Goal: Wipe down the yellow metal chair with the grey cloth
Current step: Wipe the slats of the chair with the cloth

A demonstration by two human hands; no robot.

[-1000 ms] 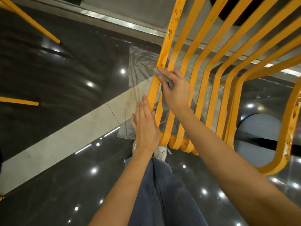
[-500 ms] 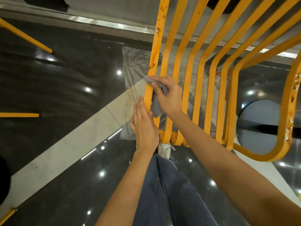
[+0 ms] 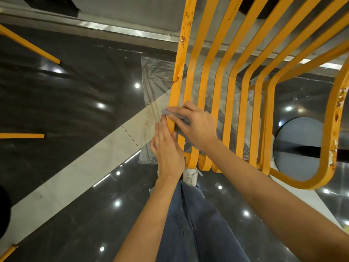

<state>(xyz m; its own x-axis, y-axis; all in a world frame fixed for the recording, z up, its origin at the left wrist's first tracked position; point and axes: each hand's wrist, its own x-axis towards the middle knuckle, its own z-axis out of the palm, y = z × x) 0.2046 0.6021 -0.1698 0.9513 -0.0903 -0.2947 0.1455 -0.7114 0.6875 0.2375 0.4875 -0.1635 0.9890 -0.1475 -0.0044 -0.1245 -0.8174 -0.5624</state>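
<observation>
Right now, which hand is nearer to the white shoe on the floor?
Left. The left hand lies just above the white shoe, braced on the yellow chair. The right hand is farther up, pressing the grey cloth.

Narrow open gaps between the parallel slats of the yellow metal chair (image 3: 217, 76), both hands (image 3: 196, 123) crowding the leftmost slat, open floor (image 3: 75, 103) to the left, plastic sheet (image 3: 156, 76) beneath, white shoe (image 3: 190, 175) just below the slat ends

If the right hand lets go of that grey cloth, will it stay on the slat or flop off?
Likely flops: the grey cloth looks thin and limp, folding around the yellow slat under the right hand. It probably weighs little, and the smooth painted metal would hardly hold it.
</observation>
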